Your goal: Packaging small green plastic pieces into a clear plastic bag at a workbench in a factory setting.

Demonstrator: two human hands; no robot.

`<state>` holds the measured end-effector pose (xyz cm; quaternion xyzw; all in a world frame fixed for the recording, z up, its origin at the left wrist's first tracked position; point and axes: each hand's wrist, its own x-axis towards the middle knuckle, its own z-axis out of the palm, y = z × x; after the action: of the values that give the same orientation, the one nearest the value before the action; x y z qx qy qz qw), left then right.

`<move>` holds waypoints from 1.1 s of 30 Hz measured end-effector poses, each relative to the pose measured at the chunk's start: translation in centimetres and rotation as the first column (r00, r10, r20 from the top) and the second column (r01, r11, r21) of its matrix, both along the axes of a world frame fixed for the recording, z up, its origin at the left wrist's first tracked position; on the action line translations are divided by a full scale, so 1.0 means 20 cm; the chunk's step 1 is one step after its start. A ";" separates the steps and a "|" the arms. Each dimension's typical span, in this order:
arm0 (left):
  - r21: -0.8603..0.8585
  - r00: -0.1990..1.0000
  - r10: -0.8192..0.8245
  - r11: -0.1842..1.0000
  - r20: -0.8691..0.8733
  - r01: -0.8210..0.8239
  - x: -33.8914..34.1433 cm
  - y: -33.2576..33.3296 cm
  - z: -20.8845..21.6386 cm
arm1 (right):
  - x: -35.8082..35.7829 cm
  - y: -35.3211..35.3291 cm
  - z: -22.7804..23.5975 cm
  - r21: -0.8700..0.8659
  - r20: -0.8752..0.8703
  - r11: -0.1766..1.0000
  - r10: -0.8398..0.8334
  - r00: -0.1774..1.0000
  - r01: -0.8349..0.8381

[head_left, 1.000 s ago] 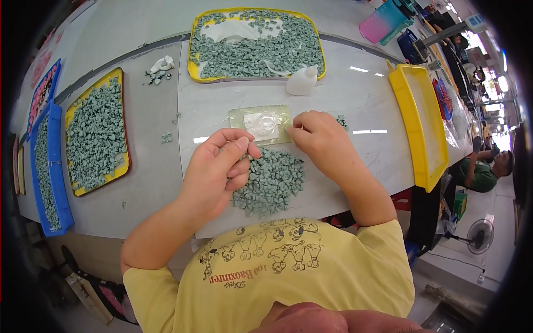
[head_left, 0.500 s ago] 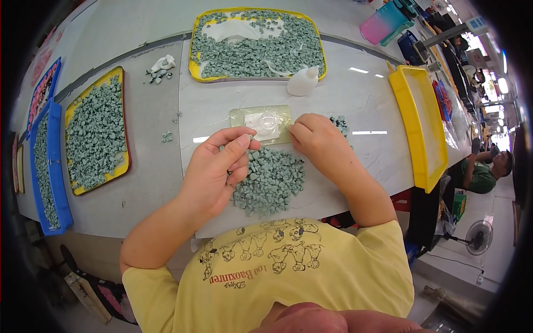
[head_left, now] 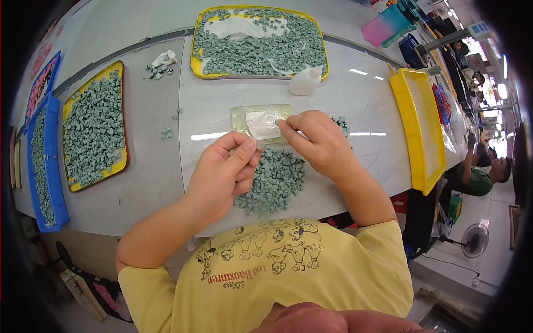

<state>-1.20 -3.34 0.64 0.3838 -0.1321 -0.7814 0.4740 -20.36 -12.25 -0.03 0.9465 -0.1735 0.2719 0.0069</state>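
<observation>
My left hand (head_left: pixel 219 175) is closed in a pinch above the left edge of a heap of small grey-green pieces (head_left: pixel 275 183); what its fingertips hold, if anything, is too small to make out. My right hand (head_left: pixel 319 141) pinches a small grey-green piece, partly hidden by the fingers, at the rim of a small clear round dish (head_left: pixel 270 120). Under that dish is a white patch (head_left: pixel 256 126) on a pale green translucent slab (head_left: pixel 239 116). Beyond the slab stands a white squeeze bottle (head_left: pixel 305 82).
A yellow-rimmed tray (head_left: pixel 195 64) of green pieces lies at the back, another yellow tray (head_left: pixel 71 105) at left beside a blue bin (head_left: pixel 54 166). A yellow bin (head_left: pixel 408 127) stands at right. Farther right are a fan (head_left: pixel 475 238) and another person (head_left: pixel 474 176).
My right hand has moved left and slightly up, from the slab's right edge to the clear dish. My left hand has shifted slightly down, staying pinched.
</observation>
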 end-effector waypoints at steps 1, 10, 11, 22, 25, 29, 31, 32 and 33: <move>-0.001 1.000 0.002 1.000 -0.003 -0.002 0.00 0.00 0.00 | 0.00 0.00 0.00 -0.001 -0.003 1.000 0.002 1.000 -0.002; 0.023 0.997 0.024 0.999 0.068 -0.025 0.03 0.01 0.00 | 0.04 0.02 0.00 0.162 0.033 0.987 -0.002 0.999 -0.003; 0.024 0.998 0.020 0.999 0.058 -0.021 0.03 0.01 0.00 | 0.05 0.03 -0.01 0.265 0.157 0.964 -0.083 0.984 0.039; 0.047 0.997 -0.039 0.998 0.062 0.036 0.03 0.04 0.06 | 0.12 0.15 0.06 0.937 0.220 -0.098 -0.583 0.782 -0.337; 0.058 0.997 -0.050 0.997 0.057 0.047 0.04 0.05 0.05 | 0.14 0.18 0.05 0.955 0.294 0.115 -0.505 0.812 -0.274; 0.062 0.997 -0.066 0.996 0.039 0.063 0.04 0.06 0.06 | 0.14 0.20 0.03 0.639 0.422 0.753 -0.175 0.890 -0.155; 0.058 0.997 -0.067 0.996 0.042 0.065 0.05 0.06 0.06 | 0.15 0.20 0.03 0.514 0.427 0.844 -0.099 0.899 -0.151; 0.059 0.996 -0.071 0.996 0.048 0.068 0.05 0.06 0.06 | 0.16 0.20 0.03 0.435 0.432 0.884 -0.038 0.901 -0.172; 0.059 0.996 -0.074 0.996 0.054 0.071 0.04 0.07 0.06 | 0.16 0.19 0.03 0.353 0.431 0.916 0.024 0.902 -0.193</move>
<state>-0.30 -2.04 1.87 0.4141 -0.1368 -0.7905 0.4301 -17.22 -8.35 0.65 0.8570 -0.1672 0.4284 -0.2327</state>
